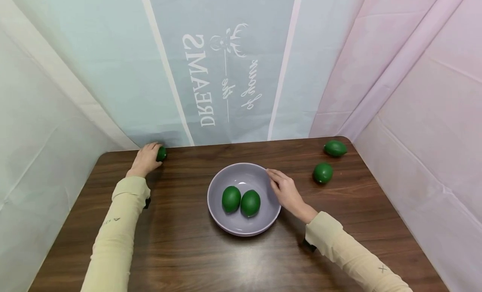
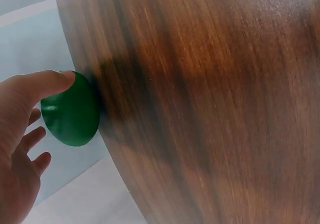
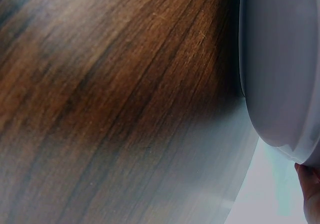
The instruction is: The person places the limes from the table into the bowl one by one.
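Observation:
At the far left of the table, my left hand [image 1: 146, 159] holds a green lime [image 2: 75, 112] by the table's back edge. The thumb lies across the lime's top, and the other fingers reach round its far side, partly hidden. My right hand [image 1: 286, 191] grips the right rim of a round grey-purple bowl [image 1: 244, 230]. In the right wrist view, fingertips [image 3: 306, 184] meet the bowl's rim. Inside the bowl, a left lime [image 1: 231, 199] and a right lime [image 1: 250, 203] lie side by side.
Two more limes sit at the back right of the brown wooden table [image 1: 180, 250]: one lime [image 1: 335, 148] near the corner, another lime [image 1: 323, 173] closer in. A printed cloth [image 1: 233, 74] hangs behind the table, with pale cloth sheets at both sides.

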{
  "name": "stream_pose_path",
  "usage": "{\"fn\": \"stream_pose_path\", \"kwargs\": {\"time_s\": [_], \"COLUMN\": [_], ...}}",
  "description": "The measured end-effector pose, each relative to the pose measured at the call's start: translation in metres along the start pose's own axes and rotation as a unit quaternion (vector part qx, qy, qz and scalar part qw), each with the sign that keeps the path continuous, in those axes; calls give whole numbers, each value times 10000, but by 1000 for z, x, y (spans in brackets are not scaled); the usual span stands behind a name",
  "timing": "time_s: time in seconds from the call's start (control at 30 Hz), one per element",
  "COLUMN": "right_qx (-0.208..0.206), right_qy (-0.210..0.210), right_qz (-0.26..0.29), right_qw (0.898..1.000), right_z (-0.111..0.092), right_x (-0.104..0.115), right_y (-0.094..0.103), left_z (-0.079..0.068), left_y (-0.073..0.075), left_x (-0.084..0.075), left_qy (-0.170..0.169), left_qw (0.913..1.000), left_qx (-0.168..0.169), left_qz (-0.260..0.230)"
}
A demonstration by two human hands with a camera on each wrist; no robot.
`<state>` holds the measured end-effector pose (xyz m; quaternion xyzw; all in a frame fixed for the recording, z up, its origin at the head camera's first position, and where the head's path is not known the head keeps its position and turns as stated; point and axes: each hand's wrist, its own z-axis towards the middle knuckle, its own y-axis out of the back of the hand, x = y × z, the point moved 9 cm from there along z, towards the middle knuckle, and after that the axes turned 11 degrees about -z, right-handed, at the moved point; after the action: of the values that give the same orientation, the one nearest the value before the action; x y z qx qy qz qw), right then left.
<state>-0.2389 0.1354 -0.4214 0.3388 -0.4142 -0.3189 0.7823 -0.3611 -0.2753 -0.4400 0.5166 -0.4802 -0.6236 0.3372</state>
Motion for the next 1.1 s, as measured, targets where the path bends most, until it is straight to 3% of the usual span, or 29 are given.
{"fn": "stream_pose_path", "kwargs": {"time_s": [0.27,0.57,0.83,1.1], "right_qx": [-51,-62,-66,-40], "right_qy": [58,51,84,35], "right_qz": [3,-45,-22,-3], "right_qw": [10000,10000,9999,10000], "right_z": [0,0,1,1], "right_x": [0,1,1,1], "right_y": [1,1,1,1], "left_z": [-1,-4,-10,-12], "left_y": [-6,-3,-24,-26], "left_x": [5,13,17,14], "left_qy": [151,274,513,504], "left_qw": [9997,9994,9952,9937], "left_qx": [129,54,644,763], "left_qz": [-140,-183,-535,-654]}}
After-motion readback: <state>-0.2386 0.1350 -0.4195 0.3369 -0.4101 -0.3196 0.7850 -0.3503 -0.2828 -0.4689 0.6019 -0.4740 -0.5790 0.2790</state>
